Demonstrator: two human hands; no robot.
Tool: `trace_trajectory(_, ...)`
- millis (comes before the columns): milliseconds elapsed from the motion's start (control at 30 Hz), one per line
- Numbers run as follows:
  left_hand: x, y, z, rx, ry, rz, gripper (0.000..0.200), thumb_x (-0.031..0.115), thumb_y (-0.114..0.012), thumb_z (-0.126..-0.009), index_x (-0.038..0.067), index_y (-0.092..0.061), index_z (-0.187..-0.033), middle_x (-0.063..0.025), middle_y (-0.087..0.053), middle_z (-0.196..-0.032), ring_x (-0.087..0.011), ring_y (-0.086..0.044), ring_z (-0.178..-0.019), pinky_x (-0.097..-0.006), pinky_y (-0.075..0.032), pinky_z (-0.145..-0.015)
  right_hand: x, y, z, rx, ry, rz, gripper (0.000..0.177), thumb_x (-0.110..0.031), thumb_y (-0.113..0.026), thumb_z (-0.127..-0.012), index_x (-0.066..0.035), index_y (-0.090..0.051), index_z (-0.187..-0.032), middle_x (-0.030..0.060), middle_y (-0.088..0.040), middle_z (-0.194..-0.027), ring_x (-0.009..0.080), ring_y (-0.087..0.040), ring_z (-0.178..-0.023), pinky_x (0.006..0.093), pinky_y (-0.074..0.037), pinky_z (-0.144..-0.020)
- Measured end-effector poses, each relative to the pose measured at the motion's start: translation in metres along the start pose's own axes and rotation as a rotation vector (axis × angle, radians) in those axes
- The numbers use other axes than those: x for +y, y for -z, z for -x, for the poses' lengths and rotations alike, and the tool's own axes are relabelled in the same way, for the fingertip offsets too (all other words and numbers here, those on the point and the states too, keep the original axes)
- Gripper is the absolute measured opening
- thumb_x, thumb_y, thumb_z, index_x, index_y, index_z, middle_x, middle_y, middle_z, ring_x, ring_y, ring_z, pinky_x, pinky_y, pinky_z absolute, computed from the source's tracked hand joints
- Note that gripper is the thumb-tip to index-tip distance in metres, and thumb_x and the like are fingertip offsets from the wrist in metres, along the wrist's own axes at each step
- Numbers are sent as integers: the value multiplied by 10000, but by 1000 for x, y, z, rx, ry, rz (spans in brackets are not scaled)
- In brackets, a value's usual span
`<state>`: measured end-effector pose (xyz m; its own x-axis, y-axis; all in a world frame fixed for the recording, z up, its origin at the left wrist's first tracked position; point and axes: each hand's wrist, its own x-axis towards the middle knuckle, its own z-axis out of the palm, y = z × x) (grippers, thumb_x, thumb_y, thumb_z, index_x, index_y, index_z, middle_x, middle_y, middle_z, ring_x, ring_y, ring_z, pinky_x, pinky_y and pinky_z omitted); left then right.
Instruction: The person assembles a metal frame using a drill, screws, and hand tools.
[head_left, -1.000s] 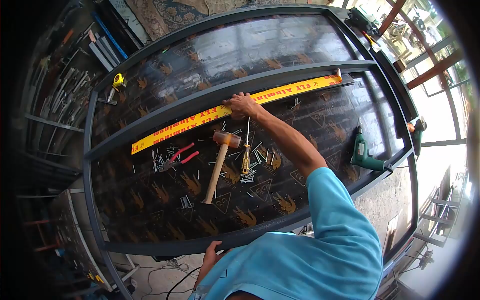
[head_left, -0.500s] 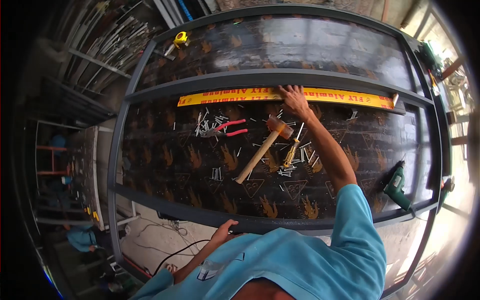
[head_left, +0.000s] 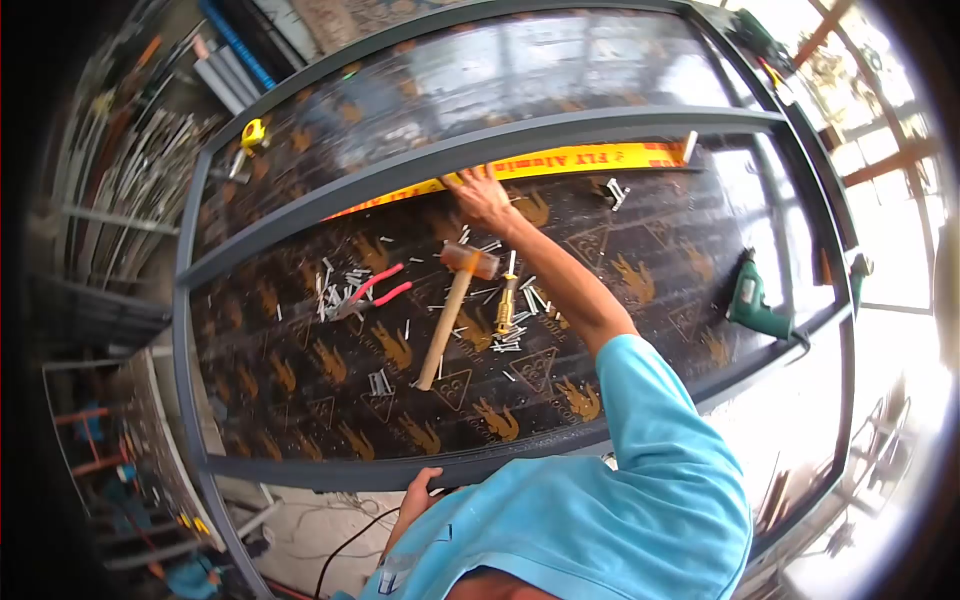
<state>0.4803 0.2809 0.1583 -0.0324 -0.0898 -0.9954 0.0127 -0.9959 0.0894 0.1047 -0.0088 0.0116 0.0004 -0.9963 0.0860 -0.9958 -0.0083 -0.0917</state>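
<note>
My right hand (head_left: 483, 203) reaches across the panel, its fingers stretched over a long strip with a yellow and red "FLY Aluminum" label (head_left: 590, 159). That strip lies along the middle rail (head_left: 480, 137) of a grey metal frame, its left part partly hidden by the rail. Down at the near rail (head_left: 540, 447), my left hand (head_left: 418, 492) holds the edge, thumb on top; its other fingers are mostly hidden. Below my right hand lie a mallet (head_left: 452, 310) with a wooden handle, a yellow-handled screwdriver (head_left: 506, 303) and red-handled pliers (head_left: 375, 292).
Loose screws (head_left: 345, 285) are scattered over the dark patterned panel (head_left: 330, 410). A green drill (head_left: 758, 305) lies at the right, by the frame. A yellow tape measure (head_left: 253, 133) sits at the far left. Another person (head_left: 190, 578) shows at lower left.
My view has turned and shifted, so the frame and tools appear tilted and further left. My right hand stays on the strip, which now shows narrower at its left part. My left hand stays at the near rail.
</note>
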Motion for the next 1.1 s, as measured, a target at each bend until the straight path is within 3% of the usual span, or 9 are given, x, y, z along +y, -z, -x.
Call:
trace_trajectory(300, 8, -15, 12, 103, 24, -99, 534, 283, -603, -794, -10, -442, -1210, -230, -539, -1101, -331, -582, -954, -394, -487, -887, 113, -9, 89, 217, -461, 240, 612, -319, -577, -787, -127, -436, -1351, 205, -369, -1408, 403, -242, -1350, 651, -171, -1035)
trace_trajectory(400, -5, -8, -9, 17, -66, 81, 512, 271, -599, -801, -5, -440, -1202, -219, -524, -1106, -330, -568, -967, -411, -480, -907, 124, 26, 145, 312, -723, 62, 799, -421, -721, -719, -131, -360, -1370, 237, -311, -1396, 459, -244, -1308, 658, -216, -996)
trace_trajectory(500, -7, -2, -29, -94, 127, 275, 414, 206, -602, -811, 8, -456, -1144, -205, -518, -1086, -326, -564, -999, -413, -509, -893, 163, 14, 189, 386, -733, -172, 720, -372, -725, -734, -103, -391, -1312, 190, -577, -1083, 390, -547, -1008, 502, -440, -820)
trace_trajectory(567, -21, 10, -43, -125, 140, 477, 370, 174, -602, -814, 13, -464, -1118, -200, -521, -1079, -325, -569, -1003, -415, -523, -884, 180, 4, 200, 369, -655, -65, 659, -367, -714, -752, -92, -454, -1291, 194, -632, -976, 389, -581, -935, 495, -444, -800)
trace_trajectory(700, -21, -4, -59, -83, -47, 456, 277, 110, -600, -818, 27, -494, -1060, -161, -542, -1059, -311, -592, -987, -436, -555, -853, 235, -15, 180, 667, -767, -360, 696, -417, -696, -795, -70, -431, -1337, 260, -595, -955, 358, -599, -877, 425, -465, -789)
trace_trajectory(833, -28, -5, -63, -58, -68, 444, 247, 113, -606, -819, 33, -512, -1033, -135, -563, -1040, -301, -613, -961, -443, -555, -856, 325, -26, 190, 770, -1059, -1294, 579, -293, -688, -827, -27, -407, -1257, 122, -552, -927, 220, -562, -797, 385, -481, -699)
trace_trajectory(967, -26, -10, -45, -52, -60, 406, 239, 119, -601, -824, 36, -516, -1032, -134, -579, -1058, -298, -620, -965, -421, -561, -842, 361, -16, 191, 584, -1060, -1323, 601, -201, -645, -843, -76, -253, -1282, 66, -545, -871, 192, -551, -764, 362, -507, -604)
trace_trajectory(1033, -24, -9, -40, -30, -51, 393, 243, 125, -603, -823, 40, -520, -1035, -140, -584, -1072, -303, -620, -969, -414, -563, -836, 416, -52, 188, 466, -1017, -1194, 690, -354, -667, -817, -76, -294, -1327, 115, -603, -956, 270, -604, -874, 430, -519, -715)
trace_trajectory(1100, -24, -7, -37, -15, -52, 397, 254, 127, -609, -816, 39, -521, -1038, -148, -582, -1070, -307, -621, -962, -420, -561, -836, 456, -84, 181, 419, -996, -471, 876, -572, -659, -746, -77, -316, -1382, 198, -608, -1116, 357, -583, -1054, 467, -467, -875)
